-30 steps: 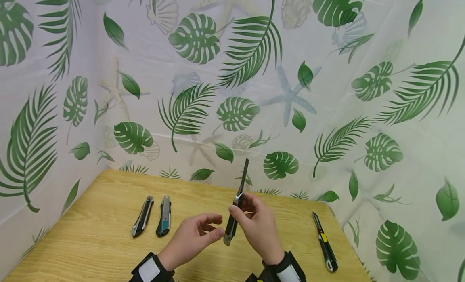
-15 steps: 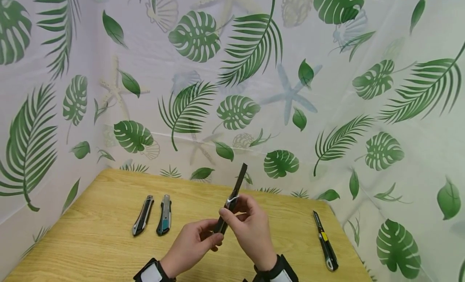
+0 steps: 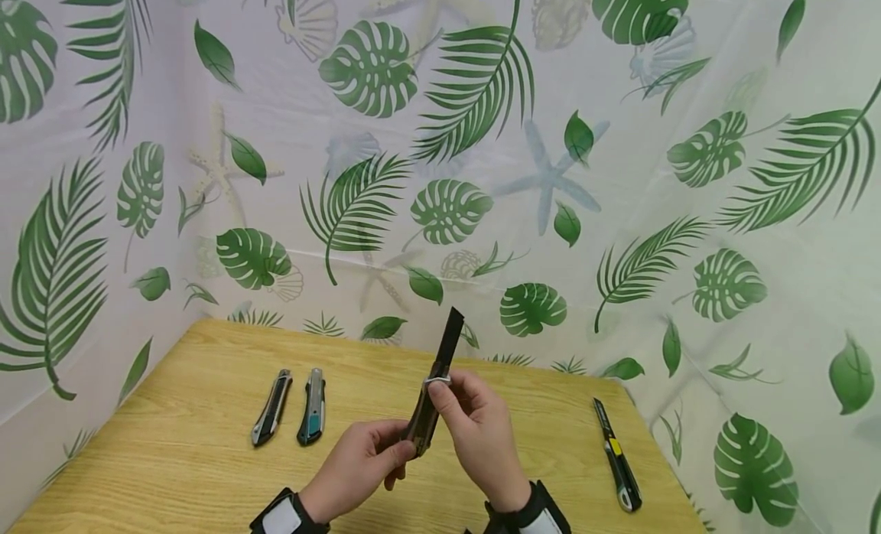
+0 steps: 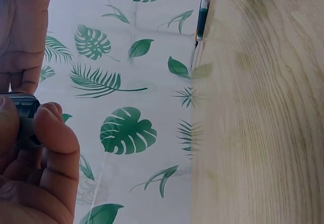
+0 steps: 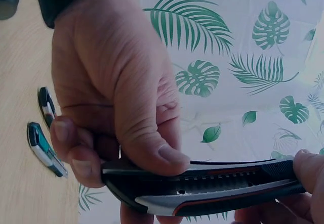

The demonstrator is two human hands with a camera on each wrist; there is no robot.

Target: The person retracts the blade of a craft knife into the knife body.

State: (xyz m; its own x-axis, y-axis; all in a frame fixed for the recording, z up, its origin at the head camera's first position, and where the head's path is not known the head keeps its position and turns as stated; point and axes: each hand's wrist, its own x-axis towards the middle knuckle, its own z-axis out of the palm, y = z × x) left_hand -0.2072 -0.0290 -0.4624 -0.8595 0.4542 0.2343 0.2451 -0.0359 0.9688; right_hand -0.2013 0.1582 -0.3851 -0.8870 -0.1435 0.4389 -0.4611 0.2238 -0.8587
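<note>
In the head view, a snap-off utility knife [image 3: 421, 419] is held up over the table, its long dark blade [image 3: 450, 339] extended upward. My left hand [image 3: 361, 465] pinches the bottom end of the handle between thumb and fingers. Near the pale collar, my right hand [image 3: 482, 434] grips the knife's upper handle. The right wrist view shows the handle's slotted side [image 5: 217, 186], with my left hand [image 5: 121, 82] on the tail end and my right thumb [image 5: 310, 168] at the other end. Only the handle end [image 4: 28, 115] appears in the left wrist view, between my left thumb and finger.
Two more utility knives lie on the wooden table [image 3: 172, 457] at left, one grey and black [image 3: 271, 408], one with a teal part [image 3: 312, 408]. A black knife with a yellow part [image 3: 617, 457] lies at right. Leaf-patterned sheeting [image 3: 454, 98] rises behind the table and at both sides.
My left hand has gone from beside the knife to gripping its lower end. The knife has shifted slightly left and turned, showing more of its broad side.
</note>
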